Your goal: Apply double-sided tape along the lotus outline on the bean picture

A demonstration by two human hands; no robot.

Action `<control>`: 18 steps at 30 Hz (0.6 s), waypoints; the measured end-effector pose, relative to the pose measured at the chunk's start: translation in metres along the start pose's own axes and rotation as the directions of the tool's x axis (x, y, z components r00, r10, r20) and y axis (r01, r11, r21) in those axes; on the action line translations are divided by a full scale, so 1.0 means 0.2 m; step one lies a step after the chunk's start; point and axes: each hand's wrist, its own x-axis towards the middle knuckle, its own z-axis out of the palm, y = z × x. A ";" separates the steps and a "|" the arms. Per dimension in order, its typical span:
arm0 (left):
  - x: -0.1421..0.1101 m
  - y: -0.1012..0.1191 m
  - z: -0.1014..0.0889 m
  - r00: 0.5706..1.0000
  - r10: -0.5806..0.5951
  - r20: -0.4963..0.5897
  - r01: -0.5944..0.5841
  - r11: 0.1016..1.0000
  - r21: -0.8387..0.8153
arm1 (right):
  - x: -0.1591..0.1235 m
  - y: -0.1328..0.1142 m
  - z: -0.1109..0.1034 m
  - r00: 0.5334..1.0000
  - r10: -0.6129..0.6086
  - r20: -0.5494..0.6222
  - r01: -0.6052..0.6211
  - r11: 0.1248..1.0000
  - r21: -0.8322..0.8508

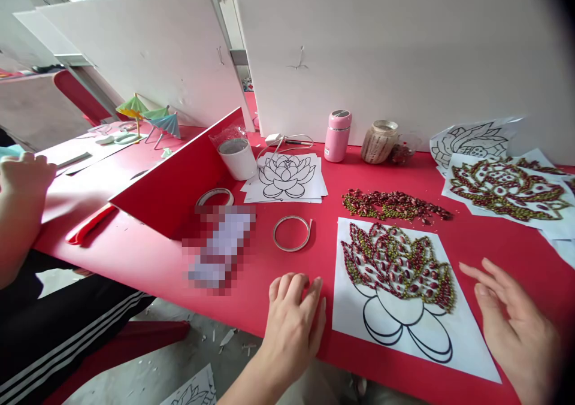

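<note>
A white sheet with a lotus outline (404, 291) lies on the red table (148, 261) in front of me; red and green beans fill the upper petals, the lower petals are bare. My left hand (294, 321) rests flat on the table just left of the sheet, fingers stretched out, holding nothing. To the right of the sheet my right hand (516, 321) hovers with its fingers spread and nothing in them. A loose heap of red and green beans (393, 205) lies just beyond the sheet.
A tape ring (291, 232), a stack of blank lotus sheets (286, 177), a white cup (236, 156), a pink bottle (338, 135), and a jar (380, 141) stand behind. Finished bean pictures (507, 189) lie at right. Another person's hand (20, 180) is at left, beyond a red divider (179, 177).
</note>
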 end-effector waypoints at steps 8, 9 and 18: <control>0.17 -0.01 0.04 0.984 -0.047 0.171 0.036 0.997 0.066 | 0.01 -0.02 0.02 0.998 -0.060 0.004 0.059 0.997 0.057; 0.17 -0.02 0.05 0.983 -0.048 0.177 0.037 0.997 0.068 | 0.01 -0.02 0.02 0.998 -0.063 0.009 0.062 0.997 0.049; 0.18 -0.05 0.08 0.981 -0.019 0.192 0.000 0.995 0.096 | 0.00 -0.03 0.02 0.996 -0.044 -0.072 0.044 0.999 0.003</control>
